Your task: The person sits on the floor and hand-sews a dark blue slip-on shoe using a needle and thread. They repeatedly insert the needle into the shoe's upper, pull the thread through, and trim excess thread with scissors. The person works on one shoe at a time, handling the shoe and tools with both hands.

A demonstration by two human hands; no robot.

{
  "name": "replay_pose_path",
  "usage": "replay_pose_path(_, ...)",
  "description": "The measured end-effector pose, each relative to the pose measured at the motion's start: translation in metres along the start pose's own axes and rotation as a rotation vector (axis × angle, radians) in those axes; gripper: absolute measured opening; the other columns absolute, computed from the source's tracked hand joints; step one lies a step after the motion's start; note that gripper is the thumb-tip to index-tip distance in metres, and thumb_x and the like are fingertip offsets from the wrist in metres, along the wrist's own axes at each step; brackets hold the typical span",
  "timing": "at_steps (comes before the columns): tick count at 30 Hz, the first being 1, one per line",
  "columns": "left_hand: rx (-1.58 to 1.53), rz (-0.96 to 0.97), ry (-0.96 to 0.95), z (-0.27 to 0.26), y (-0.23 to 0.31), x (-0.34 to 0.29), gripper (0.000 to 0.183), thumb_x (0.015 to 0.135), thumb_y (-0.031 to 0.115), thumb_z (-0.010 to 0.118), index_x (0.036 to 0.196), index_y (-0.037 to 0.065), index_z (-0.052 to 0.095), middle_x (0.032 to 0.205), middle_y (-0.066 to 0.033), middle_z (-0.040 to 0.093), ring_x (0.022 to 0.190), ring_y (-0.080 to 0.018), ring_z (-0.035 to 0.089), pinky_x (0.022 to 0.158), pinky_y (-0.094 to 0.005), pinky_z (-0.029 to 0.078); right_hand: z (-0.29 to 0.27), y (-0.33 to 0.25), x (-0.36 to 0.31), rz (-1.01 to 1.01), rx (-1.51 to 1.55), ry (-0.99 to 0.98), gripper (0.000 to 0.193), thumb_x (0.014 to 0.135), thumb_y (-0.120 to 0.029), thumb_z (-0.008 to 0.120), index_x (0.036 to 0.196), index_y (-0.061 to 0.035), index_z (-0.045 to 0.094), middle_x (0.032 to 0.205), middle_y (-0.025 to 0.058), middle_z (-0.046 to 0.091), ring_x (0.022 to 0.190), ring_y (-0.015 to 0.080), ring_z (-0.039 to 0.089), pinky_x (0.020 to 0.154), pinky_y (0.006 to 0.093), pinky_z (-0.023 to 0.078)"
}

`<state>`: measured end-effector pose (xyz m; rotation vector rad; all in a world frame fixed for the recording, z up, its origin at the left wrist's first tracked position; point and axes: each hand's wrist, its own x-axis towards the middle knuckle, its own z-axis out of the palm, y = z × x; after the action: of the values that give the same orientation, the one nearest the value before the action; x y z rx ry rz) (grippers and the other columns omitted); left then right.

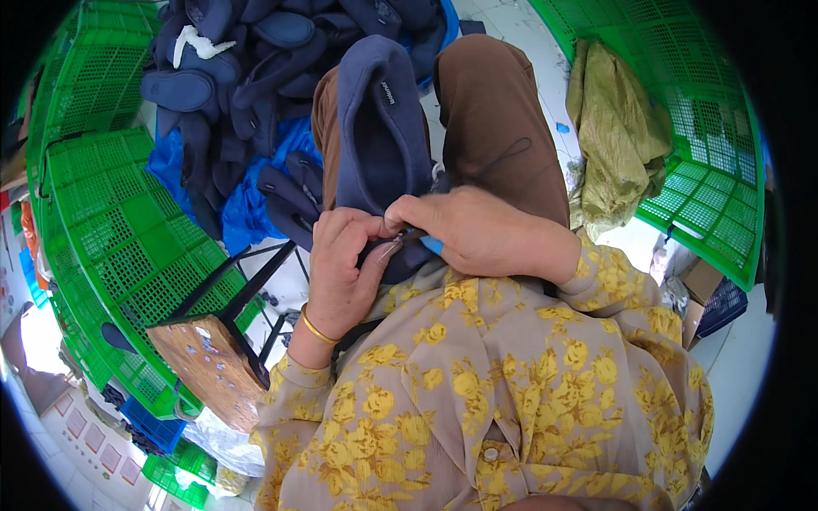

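A navy cloth slipper (379,115) lies lengthwise over my lap, its toe pointing away and its opening facing up. At its heel end, my left hand (345,268) pinches the fabric edge between thumb and fingers. My right hand (477,230) meets it there, closed around a small tool (432,244) that shows a blue part and a dark, thin tip by my left thumb. Most of that tool is hidden in the right palm, so its exact kind is unclear. The fingertips of both hands almost touch.
Navy slippers (247,85) are heaped at far left on blue plastic sheeting (256,209), a white scrap (200,41) on top. Green mesh crates (111,221) stand left, and another crate (711,170) right, beside an olive woven sack (613,128). A wooden stool (204,358) is near my left elbow.
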<state>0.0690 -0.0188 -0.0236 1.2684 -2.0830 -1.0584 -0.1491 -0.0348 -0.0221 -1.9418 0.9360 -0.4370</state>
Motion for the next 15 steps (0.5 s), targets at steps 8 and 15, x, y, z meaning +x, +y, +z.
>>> replay_pose_path(8, 0.021, -0.055, -0.03, -0.001, 0.0, 0.005, 0.021, 0.072, -0.002, 0.07, 0.091, 0.004, 0.063, 0.088, -0.0084, 0.057, 0.085, -0.0292, 0.053, 0.074, -0.0354, 0.043, 0.002, -0.01, 0.005, -0.107, -0.184, -0.009, 0.034, 0.073, -0.003, 0.066, 0.105, -0.009, 0.059, 0.093, 0.0092, 0.05, 0.065, 0.0309, 0.06, 0.058, 0.0413, 0.048)
replay_pose_path(15, -0.078, -0.105, -0.08, -0.015, 0.006, 0.01, 0.02, 0.072, -0.003, 0.069, 0.09, 0.003, 0.065, 0.087, -0.0099, 0.059, 0.083, -0.0297, 0.056, 0.074, -0.0353, 0.046, 0.012, 0.002, 0.003, -0.277, -0.422, 0.153, 0.026, 0.073, -0.008, 0.066, 0.099, -0.0102, 0.059, 0.09, 0.0048, 0.05, 0.062, 0.0271, 0.056, 0.057, 0.0376, 0.046)
